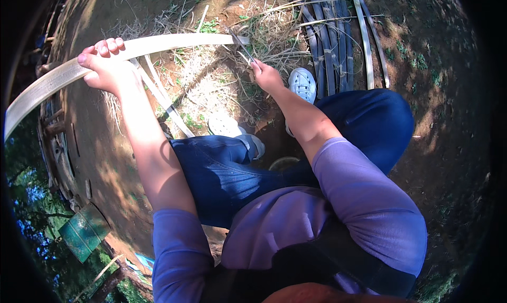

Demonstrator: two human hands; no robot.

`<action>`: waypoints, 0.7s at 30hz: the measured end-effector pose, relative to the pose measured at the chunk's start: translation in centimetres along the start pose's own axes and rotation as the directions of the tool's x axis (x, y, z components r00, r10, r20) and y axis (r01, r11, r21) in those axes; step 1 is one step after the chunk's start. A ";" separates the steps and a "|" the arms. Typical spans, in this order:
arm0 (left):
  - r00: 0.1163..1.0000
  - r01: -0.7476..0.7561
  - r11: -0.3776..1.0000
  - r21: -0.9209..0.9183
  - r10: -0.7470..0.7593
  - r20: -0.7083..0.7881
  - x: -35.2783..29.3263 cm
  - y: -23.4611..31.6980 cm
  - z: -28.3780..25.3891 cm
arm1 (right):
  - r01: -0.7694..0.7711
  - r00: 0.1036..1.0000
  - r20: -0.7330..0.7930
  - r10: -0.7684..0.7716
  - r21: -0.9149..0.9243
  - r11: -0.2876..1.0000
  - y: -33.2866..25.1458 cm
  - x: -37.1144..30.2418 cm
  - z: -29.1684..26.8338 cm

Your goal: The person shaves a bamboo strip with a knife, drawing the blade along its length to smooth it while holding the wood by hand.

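My left hand is closed around a long, pale split strip, which looks like bamboo or cane. The strip runs from the left rim of the view across to the middle, bending in the fisheye picture. In my right hand is a thin knife, gripped by its handle. Its blade lies slantwise across the strip's far right end; whether it bites into the strip cannot be made out. Pale curled shavings litter the ground below the strip.
Long dark strips lie bundled at the upper right, with a pale strip beside them. More pale strips lie left of my feet, in white clogs. A green panel stands at lower left near wooden poles.
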State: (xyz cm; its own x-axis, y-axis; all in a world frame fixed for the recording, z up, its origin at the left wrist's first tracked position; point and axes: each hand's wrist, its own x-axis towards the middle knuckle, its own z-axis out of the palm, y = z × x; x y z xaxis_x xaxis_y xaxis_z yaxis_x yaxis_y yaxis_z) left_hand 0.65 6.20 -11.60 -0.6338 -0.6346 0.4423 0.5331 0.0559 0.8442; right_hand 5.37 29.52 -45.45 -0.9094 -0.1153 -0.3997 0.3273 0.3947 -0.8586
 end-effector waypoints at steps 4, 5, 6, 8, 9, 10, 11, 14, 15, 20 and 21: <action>0.998 -0.056 0.996 0.075 0.052 0.043 0.4 -0.3 -1.5 | -0.392 0.898 0.264 0.353 0.116 0.912 -5.1 -0.1 0.5; 1.000 -0.030 0.997 0.065 0.030 -0.005 0.4 -0.2 -1.5 | -0.371 0.915 0.236 0.327 0.178 0.911 -6.6 -0.4 1.1; 0.998 -0.009 0.999 0.053 0.012 -0.058 0.6 -0.6 -1.6 | -0.247 0.959 0.178 0.219 0.153 0.957 -7.3 -1.3 1.9; 0.999 -0.023 0.999 0.035 0.024 -0.035 1.5 -1.2 -1.8 | 0.012 0.992 0.124 -0.025 0.107 0.994 -9.7 -2.0 2.0; 0.999 -0.023 0.996 0.085 0.026 -0.038 1.3 -1.1 -2.4 | 0.106 0.986 0.120 -0.115 0.077 0.991 -11.0 -2.9 1.7; 0.998 -0.042 0.991 0.125 0.047 -0.040 1.5 -0.8 -2.6 | 0.174 0.973 0.141 -0.182 0.071 0.982 -12.4 -3.8 1.3; 0.998 -0.042 0.991 0.130 0.048 -0.043 1.5 -0.6 -2.7 | 0.189 0.962 0.197 -0.189 0.020 0.982 -12.5 -4.2 0.7; 1.000 -0.021 0.997 0.076 0.022 -0.003 1.1 -0.5 -0.3 | -0.258 0.966 0.035 0.258 -0.004 0.966 -0.2 0.6 0.2; 1.000 -0.018 0.999 0.042 0.018 0.018 1.1 -0.6 -0.5 | -0.085 0.996 0.021 0.089 -0.134 0.987 2.3 1.6 -1.0; 1.000 -0.011 0.998 0.062 0.012 -0.020 1.6 -1.6 -1.4 | -0.197 0.973 0.123 0.193 0.019 0.980 -4.7 1.5 0.4; 1.000 -0.007 0.999 0.045 0.008 -0.019 1.8 -1.5 -2.2 | -0.152 0.977 0.162 0.137 0.089 0.984 -6.6 0.4 1.2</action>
State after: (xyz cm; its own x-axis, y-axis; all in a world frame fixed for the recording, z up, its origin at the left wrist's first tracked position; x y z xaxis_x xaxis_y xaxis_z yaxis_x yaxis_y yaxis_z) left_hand 0.00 3.28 -12.72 -0.6189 -0.6484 0.4434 0.5122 0.0949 0.8536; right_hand 3.11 25.76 -40.31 -0.8025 -0.2059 -0.5600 0.4836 0.3251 -0.8127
